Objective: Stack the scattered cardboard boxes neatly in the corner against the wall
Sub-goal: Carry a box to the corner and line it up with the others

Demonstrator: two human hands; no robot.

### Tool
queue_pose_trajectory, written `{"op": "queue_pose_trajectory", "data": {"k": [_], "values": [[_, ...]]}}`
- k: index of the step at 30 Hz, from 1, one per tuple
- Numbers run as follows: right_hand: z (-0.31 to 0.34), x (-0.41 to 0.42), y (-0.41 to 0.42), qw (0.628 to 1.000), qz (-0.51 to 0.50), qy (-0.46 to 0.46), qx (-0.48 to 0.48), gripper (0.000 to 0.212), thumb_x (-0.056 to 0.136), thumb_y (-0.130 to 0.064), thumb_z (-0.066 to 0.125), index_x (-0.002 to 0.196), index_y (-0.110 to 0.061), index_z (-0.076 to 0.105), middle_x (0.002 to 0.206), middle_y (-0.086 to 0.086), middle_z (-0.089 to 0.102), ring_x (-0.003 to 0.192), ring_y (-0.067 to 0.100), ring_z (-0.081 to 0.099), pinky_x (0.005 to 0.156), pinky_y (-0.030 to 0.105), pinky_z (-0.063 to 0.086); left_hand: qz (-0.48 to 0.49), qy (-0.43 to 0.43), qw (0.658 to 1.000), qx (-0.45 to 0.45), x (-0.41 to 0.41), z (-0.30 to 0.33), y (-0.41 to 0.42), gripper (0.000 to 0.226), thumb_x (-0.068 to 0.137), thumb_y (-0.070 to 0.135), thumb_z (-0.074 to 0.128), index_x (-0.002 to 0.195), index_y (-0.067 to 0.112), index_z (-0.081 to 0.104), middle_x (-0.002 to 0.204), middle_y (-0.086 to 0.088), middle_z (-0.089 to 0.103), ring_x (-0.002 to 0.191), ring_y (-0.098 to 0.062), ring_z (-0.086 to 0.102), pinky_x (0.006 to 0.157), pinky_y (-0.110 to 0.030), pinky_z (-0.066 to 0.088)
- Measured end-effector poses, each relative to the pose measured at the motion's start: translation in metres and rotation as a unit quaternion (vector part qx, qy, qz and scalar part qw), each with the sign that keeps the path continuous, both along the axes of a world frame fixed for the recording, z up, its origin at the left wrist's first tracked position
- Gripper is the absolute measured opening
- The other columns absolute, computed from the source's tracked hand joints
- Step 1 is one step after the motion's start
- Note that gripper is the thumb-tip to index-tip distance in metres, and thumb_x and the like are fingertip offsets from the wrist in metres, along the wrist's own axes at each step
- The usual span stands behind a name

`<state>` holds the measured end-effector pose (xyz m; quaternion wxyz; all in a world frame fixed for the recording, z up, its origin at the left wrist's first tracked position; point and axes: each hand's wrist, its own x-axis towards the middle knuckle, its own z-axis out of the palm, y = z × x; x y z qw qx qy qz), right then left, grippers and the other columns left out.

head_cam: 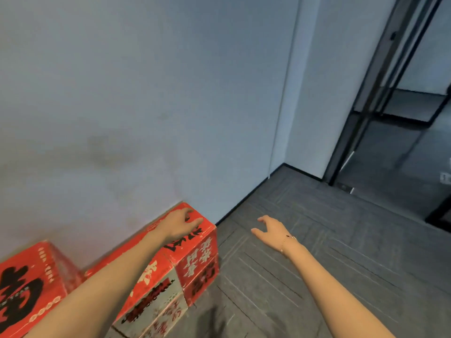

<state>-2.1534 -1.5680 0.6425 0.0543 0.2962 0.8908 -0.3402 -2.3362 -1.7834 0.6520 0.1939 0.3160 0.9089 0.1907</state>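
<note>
Red cardboard boxes with black and white lettering stand in a row along the pale wall at the lower left. The far red box (197, 254) sits at the right end of the row, its back against the wall. My left hand (181, 223) rests on its top far corner, fingers curled down on the surface. A red and white box (156, 301) stands beside it, partly hidden by my left forearm. A taller red box (26, 284) stands at the far left. My right hand (272, 230) hovers over the carpet to the right, fingers spread, holding nothing.
Grey striped carpet (305, 264) covers the floor to the right. The wall corner (280, 164) lies beyond the boxes. A dark-framed glass door (366, 106) stands at the far right, with more floor behind it.
</note>
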Motion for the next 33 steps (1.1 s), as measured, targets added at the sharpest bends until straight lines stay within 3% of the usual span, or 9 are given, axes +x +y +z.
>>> {"op": "queue_pose_trajectory", "data": {"k": [4,10,15,23,29,33], "values": [[0.012,0.100,0.073,0.993,-0.108,-0.011,0.038,0.051,0.093,-0.046,0.046,0.134,-0.015,0.044,0.136,0.006,0.050,0.118,0.020,0.053,0.097,0.031,0.045,-0.060,-0.010,0.998,0.015,0.051,0.011,0.094,0.065,0.089,0.055,0.052,0.141,0.016,0.042,0.136,-0.008,0.053,0.121,-0.022,0.054,0.104,-0.035,0.041],[0.027,0.272,0.156,0.966,-0.244,-0.042,0.071,0.056,0.092,-0.049,0.044,0.137,-0.015,0.040,0.133,0.006,0.052,0.114,0.022,0.056,0.093,0.035,0.048,-0.137,-0.024,0.990,0.030,0.171,0.017,0.226,0.058,0.092,0.046,0.053,0.138,0.012,0.046,0.122,-0.004,0.060,0.116,-0.020,0.055,0.097,-0.026,0.038],[0.033,0.431,0.207,0.936,-0.331,-0.066,0.095,0.056,0.092,-0.049,0.043,0.136,-0.014,0.041,0.137,0.006,0.048,0.118,0.023,0.053,0.094,0.035,0.046,-0.227,-0.044,0.973,0.025,0.294,0.021,0.333,0.060,0.091,0.050,0.052,0.138,0.014,0.045,0.128,-0.003,0.058,0.122,-0.019,0.052,0.100,-0.026,0.036],[0.028,0.644,0.239,0.875,-0.468,-0.091,0.085,0.056,0.091,-0.050,0.044,0.133,-0.012,0.044,0.134,0.005,0.051,0.117,0.022,0.054,0.095,0.035,0.046,-0.373,-0.073,0.925,0.008,0.490,0.011,0.464,0.063,0.090,0.055,0.050,0.139,0.015,0.045,0.133,-0.001,0.054,0.123,-0.018,0.049,0.099,-0.026,0.037],[0.021,0.760,0.241,0.813,-0.571,-0.091,0.066,0.055,0.093,-0.049,0.042,0.133,-0.011,0.044,0.134,0.005,0.050,0.118,0.021,0.053,0.096,0.035,0.046,-0.469,-0.077,0.880,0.001,0.618,0.008,0.537,0.070,0.088,0.053,0.056,0.145,0.020,0.034,0.143,-0.006,0.044,0.129,-0.022,0.045,0.101,-0.031,0.037],[0.019,0.828,0.241,0.762,-0.638,-0.096,0.059,0.054,0.094,-0.047,0.042,0.132,-0.010,0.045,0.134,0.007,0.051,0.121,0.021,0.051,0.099,0.034,0.044,-0.537,-0.072,0.840,-0.017,0.697,0.013,0.598,0.064,0.090,0.052,0.054,0.142,0.017,0.041,0.130,-0.002,0.051,0.120,-0.018,0.050,0.093,-0.025,0.037]]}}
